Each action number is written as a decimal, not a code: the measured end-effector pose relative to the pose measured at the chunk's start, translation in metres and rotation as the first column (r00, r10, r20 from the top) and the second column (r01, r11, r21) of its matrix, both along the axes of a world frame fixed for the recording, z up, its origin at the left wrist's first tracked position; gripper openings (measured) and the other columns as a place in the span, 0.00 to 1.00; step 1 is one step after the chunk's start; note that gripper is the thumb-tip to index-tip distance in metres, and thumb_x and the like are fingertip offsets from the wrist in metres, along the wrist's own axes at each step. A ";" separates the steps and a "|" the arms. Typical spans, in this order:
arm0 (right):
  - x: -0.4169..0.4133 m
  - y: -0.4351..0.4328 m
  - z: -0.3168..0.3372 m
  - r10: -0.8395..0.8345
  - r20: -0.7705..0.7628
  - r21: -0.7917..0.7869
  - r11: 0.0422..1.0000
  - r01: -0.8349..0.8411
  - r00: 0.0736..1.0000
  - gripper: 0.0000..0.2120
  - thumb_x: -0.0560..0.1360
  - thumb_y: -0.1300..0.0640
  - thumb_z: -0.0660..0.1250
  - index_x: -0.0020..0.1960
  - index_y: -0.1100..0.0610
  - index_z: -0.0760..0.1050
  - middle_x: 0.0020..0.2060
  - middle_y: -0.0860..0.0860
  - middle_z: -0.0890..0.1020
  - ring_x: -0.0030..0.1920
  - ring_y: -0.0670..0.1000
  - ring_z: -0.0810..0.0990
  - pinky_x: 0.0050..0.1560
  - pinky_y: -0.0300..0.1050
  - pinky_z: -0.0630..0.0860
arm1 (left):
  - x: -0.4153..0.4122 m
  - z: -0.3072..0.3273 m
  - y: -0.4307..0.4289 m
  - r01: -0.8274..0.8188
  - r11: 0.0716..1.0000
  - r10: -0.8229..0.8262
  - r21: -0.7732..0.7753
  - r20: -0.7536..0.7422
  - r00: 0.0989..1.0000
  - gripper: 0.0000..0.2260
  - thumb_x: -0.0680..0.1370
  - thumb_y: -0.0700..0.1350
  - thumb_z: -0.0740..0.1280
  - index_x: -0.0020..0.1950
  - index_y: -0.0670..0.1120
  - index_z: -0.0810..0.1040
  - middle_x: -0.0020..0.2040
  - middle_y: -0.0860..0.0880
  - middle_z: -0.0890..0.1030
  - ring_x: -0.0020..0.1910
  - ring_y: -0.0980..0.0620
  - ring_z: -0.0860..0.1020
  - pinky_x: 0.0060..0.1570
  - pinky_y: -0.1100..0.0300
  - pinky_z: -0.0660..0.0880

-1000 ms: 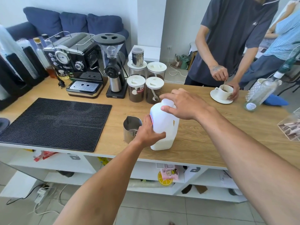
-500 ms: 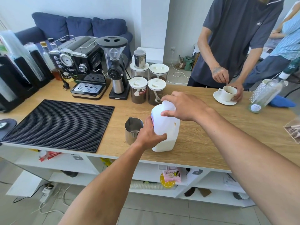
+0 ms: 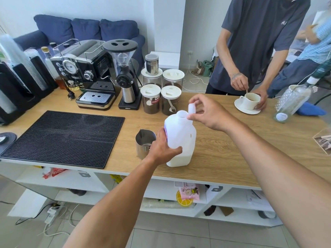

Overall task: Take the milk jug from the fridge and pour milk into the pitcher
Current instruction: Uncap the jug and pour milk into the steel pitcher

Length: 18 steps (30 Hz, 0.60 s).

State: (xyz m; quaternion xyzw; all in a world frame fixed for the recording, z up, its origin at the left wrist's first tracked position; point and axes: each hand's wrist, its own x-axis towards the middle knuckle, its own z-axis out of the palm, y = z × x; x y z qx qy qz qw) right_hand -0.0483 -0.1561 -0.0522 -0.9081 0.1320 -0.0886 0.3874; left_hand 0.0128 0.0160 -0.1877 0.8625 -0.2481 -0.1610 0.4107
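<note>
Left hand [image 3: 162, 149] reaches in from below, fingers wrapped around the lower side of the milk jug [image 3: 180, 138], which stands upright near the front edge of the wooden counter [image 3: 223, 151]. Right hand [image 3: 208, 113] hovers just above the jug's open neck, thumb and forefinger pinched on the white cap [image 3: 191, 108], lifted clear of the mouth. A shallow layer of milk shows at the jug's bottom. Just left of the jug, touching the left hand's back, sits the steel pitcher [image 3: 144, 145]; its contents are hard to make out. Black rubber mat [image 3: 62, 138] to the left, espresso machine [image 3: 89, 76] and grinder [image 3: 125, 74] behind, lidded canisters [image 3: 161, 90] of dark grounds beside them. Across the counter, another person stirs a white cup [image 3: 250, 101] on a saucer.
</note>
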 end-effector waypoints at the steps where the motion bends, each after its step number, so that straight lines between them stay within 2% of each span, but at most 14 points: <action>1: -0.004 -0.003 -0.012 -0.087 0.046 0.054 0.995 0.085 0.995 0.25 0.71 0.56 0.75 0.63 0.51 0.68 0.54 0.47 0.75 0.50 0.48 0.80 0.54 0.47 0.77 | 0.000 -0.001 0.000 -0.005 1.000 0.005 -0.003 0.000 1.000 0.38 0.69 0.56 0.74 0.73 0.51 0.58 0.65 0.53 0.69 0.61 0.43 0.75 0.57 0.46 0.75; 3: -0.016 -0.011 -0.043 -0.262 0.068 0.114 0.961 0.253 0.963 0.28 0.73 0.54 0.73 0.69 0.52 0.64 0.55 0.50 0.74 0.50 0.48 0.78 0.53 0.45 0.75 | 0.000 -0.002 0.000 -0.008 1.000 0.008 -0.012 0.002 1.000 0.38 0.68 0.56 0.74 0.72 0.51 0.59 0.64 0.53 0.69 0.61 0.44 0.75 0.57 0.45 0.76; 7: -0.037 -0.020 -0.113 -0.444 -0.066 0.096 0.889 0.449 0.894 0.24 0.75 0.51 0.69 0.68 0.56 0.69 0.62 0.56 0.73 0.49 0.52 0.77 0.54 0.44 0.72 | 0.000 -0.004 -0.001 -0.007 1.000 0.007 -0.015 0.009 1.000 0.39 0.67 0.57 0.74 0.73 0.53 0.58 0.64 0.55 0.68 0.61 0.45 0.75 0.58 0.44 0.76; 10: -0.041 -0.007 -0.146 -0.479 -0.130 0.168 0.852 0.495 0.868 0.23 0.75 0.55 0.70 0.68 0.57 0.71 0.62 0.58 0.70 0.51 0.56 0.79 0.57 0.46 0.73 | 0.000 -0.007 -0.002 -0.016 0.999 0.017 -0.036 0.011 1.000 0.40 0.67 0.56 0.74 0.73 0.54 0.57 0.63 0.56 0.68 0.61 0.45 0.74 0.59 0.43 0.75; 14: -0.041 0.013 -0.181 -0.492 -0.178 0.241 0.818 0.523 0.852 0.23 0.74 0.53 0.69 0.67 0.56 0.72 0.64 0.56 0.74 0.58 0.55 0.78 0.61 0.50 0.74 | 0.002 -0.012 -0.002 -0.033 0.998 0.033 -0.051 0.015 0.999 0.41 0.67 0.55 0.74 0.74 0.54 0.57 0.61 0.58 0.68 0.59 0.49 0.73 0.59 0.45 0.75; 18: -0.047 0.020 -0.205 -0.540 -0.231 0.269 0.764 0.587 0.809 0.21 0.76 0.54 0.68 0.68 0.54 0.71 0.62 0.54 0.78 0.59 0.55 0.77 0.56 0.44 0.73 | 0.002 -0.016 -0.004 -0.045 0.996 0.046 -0.075 0.016 0.999 0.39 0.67 0.54 0.75 0.73 0.55 0.59 0.58 0.59 0.67 0.57 0.53 0.72 0.60 0.46 0.75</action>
